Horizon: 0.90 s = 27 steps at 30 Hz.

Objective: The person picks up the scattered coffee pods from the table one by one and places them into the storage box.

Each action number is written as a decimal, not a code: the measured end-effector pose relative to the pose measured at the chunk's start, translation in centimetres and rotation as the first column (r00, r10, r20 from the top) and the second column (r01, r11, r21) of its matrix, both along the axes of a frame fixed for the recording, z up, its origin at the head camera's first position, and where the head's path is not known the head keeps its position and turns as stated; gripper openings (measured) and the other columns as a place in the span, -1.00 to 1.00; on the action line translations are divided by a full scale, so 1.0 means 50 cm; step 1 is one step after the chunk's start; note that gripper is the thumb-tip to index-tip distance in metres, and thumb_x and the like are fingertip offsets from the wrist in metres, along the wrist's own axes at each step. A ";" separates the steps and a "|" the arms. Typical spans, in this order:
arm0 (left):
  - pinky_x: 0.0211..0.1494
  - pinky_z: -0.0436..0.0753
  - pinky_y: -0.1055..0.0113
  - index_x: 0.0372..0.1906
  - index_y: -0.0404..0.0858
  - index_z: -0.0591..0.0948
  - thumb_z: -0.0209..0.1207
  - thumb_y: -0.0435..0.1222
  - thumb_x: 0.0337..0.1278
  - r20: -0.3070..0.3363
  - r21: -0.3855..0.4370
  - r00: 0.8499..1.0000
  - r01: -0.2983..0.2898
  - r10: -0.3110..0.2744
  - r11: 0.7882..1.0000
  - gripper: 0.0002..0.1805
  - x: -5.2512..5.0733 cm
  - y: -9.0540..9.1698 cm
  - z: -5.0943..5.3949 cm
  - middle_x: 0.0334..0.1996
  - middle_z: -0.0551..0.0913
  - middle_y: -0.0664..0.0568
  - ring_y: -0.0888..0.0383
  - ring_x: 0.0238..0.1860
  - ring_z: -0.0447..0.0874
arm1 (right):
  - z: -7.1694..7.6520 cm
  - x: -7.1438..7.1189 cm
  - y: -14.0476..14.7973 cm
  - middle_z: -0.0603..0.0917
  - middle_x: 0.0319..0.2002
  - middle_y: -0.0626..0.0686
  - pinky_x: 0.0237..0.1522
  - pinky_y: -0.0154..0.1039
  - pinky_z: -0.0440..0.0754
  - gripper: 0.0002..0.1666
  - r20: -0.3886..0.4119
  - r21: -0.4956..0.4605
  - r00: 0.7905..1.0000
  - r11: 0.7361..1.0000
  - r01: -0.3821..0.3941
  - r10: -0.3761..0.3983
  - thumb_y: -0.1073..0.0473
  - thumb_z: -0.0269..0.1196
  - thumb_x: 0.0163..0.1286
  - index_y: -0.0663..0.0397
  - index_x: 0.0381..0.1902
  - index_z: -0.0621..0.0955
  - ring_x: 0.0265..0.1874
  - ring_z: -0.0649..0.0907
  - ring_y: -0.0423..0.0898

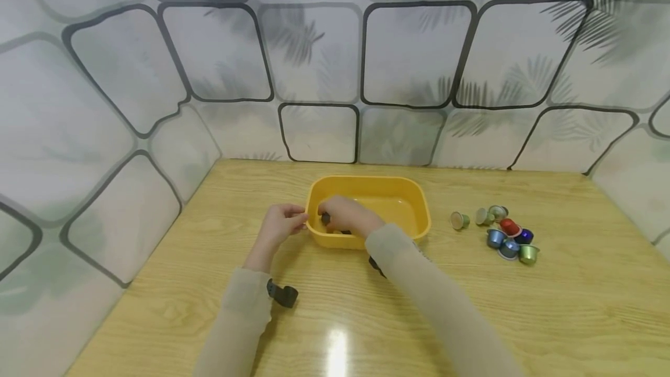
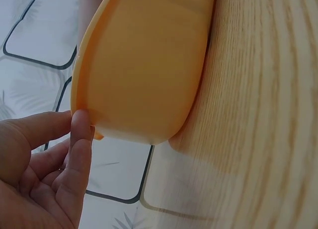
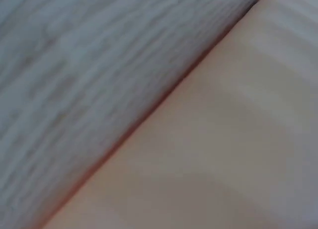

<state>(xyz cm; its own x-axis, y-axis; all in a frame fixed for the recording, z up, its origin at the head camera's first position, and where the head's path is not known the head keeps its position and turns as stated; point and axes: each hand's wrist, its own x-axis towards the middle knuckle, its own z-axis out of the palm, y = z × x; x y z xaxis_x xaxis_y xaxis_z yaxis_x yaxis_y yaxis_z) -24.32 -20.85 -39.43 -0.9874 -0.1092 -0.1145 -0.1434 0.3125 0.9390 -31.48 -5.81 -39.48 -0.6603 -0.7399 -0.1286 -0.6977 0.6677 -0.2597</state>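
Left hand (image 1: pixel 279 226) pinches the tub (image 1: pixel 399 209) by its left end; right hand (image 1: pixel 349 214) dips inside, its hold unclear.

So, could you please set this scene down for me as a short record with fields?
Container: rounded rectangular yellow plastic-looking tray
Surface: light wood-grain table
Left hand: pinches the tray's left rim between thumb and fingers
Right hand: inside the tray's left part, at small dark objects
Right-hand grip: cannot be told; fingers partly hidden
Outside the tray, to its right: small cup-shaped capsules, including a shiny red capsule, a metallic light-blue capsule and a metallic green capsule
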 end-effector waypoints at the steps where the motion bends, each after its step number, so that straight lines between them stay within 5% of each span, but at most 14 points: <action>1: -0.25 0.60 0.33 -0.10 -0.47 0.53 0.12 -0.40 0.09 0.003 0.002 1.000 -0.001 0.000 1.000 -0.73 0.001 0.000 0.000 -0.23 0.58 -0.22 0.11 -0.37 0.59 | -0.001 0.000 0.000 0.58 -0.12 0.01 -0.06 -0.27 0.47 -0.65 0.003 0.004 1.000 1.000 0.003 -0.003 0.28 0.28 0.10 0.10 -0.09 0.58 -0.12 0.53 -0.13; 27: -0.27 0.60 0.33 -0.10 -0.48 0.53 0.11 -0.40 0.10 -0.001 -0.001 1.000 0.004 -0.004 1.000 -0.72 -0.002 0.000 0.000 -0.23 0.58 -0.23 0.11 -0.39 0.59 | -0.001 0.002 0.000 0.54 -0.03 0.03 -0.02 -0.25 0.44 -0.55 0.009 0.029 1.000 0.999 0.025 -0.025 0.21 0.27 0.14 0.13 0.03 0.50 -0.06 0.50 -0.11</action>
<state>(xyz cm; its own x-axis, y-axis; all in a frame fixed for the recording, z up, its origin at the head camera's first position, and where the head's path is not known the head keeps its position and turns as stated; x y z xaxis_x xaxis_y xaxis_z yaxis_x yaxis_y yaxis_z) -24.42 -20.83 -39.44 -0.9880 -0.1049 -0.1133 -0.1410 0.3141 0.9389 -31.39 -5.80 -39.53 -0.6773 -0.7191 -0.1557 -0.6784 0.6923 -0.2461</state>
